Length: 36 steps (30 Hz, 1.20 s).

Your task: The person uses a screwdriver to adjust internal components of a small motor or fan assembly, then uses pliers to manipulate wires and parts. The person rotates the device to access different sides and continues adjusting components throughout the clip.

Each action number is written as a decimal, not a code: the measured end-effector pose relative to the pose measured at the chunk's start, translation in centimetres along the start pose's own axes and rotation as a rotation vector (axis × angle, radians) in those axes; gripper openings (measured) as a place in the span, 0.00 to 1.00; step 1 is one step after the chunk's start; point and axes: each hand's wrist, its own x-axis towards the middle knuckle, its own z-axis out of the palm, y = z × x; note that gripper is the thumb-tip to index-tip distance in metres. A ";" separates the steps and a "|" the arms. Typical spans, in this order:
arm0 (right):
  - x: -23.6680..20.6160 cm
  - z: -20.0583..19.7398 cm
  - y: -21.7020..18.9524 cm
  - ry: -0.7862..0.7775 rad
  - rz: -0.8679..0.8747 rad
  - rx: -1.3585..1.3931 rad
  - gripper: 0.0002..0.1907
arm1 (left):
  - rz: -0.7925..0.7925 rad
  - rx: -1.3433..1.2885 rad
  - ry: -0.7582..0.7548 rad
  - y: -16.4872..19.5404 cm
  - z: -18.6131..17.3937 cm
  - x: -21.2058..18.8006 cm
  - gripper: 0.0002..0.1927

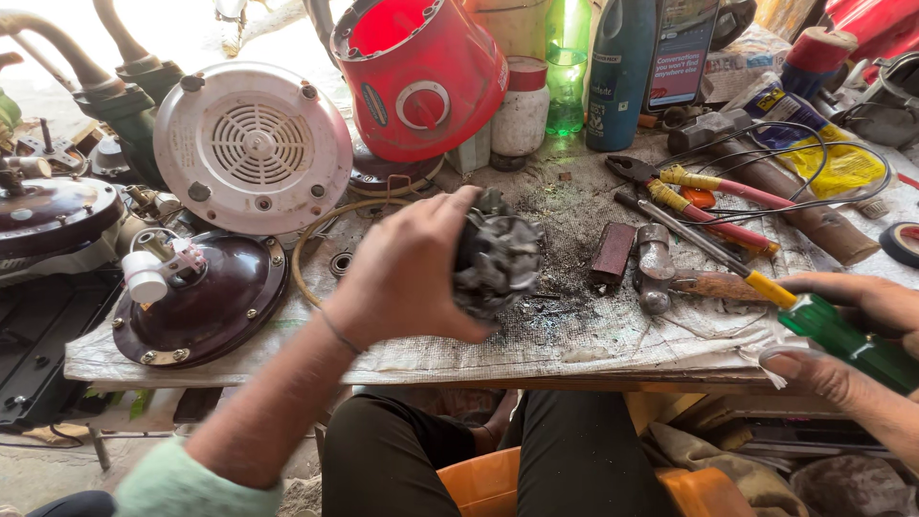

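My left hand (407,273) grips a dirty grey metal motor part with fins (498,258), holding it just above the sooty patch of the work table (574,335). At the table's right edge my right hand (862,335) is closed on a screwdriver (766,287) with a green transparent handle and a yellow collar. Its long shaft points up and left across the table, past a hammer (661,273).
A red plastic housing (421,72), a white vented round cover (254,144) and a dark maroon motor shell (206,302) stand at the left and back. Pliers with red and yellow grips (708,196), bottles (622,72), black cables and a tape roll (905,244) crowd the right.
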 end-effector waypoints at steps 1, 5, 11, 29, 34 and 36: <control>0.0 0.0 -0.2 -0.002 -0.024 0.023 0.35 | 0.015 0.062 0.061 0.6 0.9 0.0 0.67; 0.2 0.2 -2.9 -0.013 0.010 -0.081 0.32 | 0.004 0.164 0.134 2.2 3.6 0.0 0.64; 1.3 1.1 -9.2 -0.027 0.116 -0.312 0.26 | -0.032 0.283 -0.071 4.9 3.4 1.0 0.62; 2.6 2.7 -15.2 0.064 0.133 -0.444 0.24 | -0.081 -0.149 0.087 1.2 5.5 1.2 0.60; 2.7 3.6 -15.6 0.052 0.061 -0.395 0.24 | -0.232 -0.203 0.153 2.6 5.5 0.6 0.55; 2.7 4.1 -16.2 0.055 0.025 -0.352 0.23 | -0.287 -0.229 0.158 3.2 5.6 0.4 0.53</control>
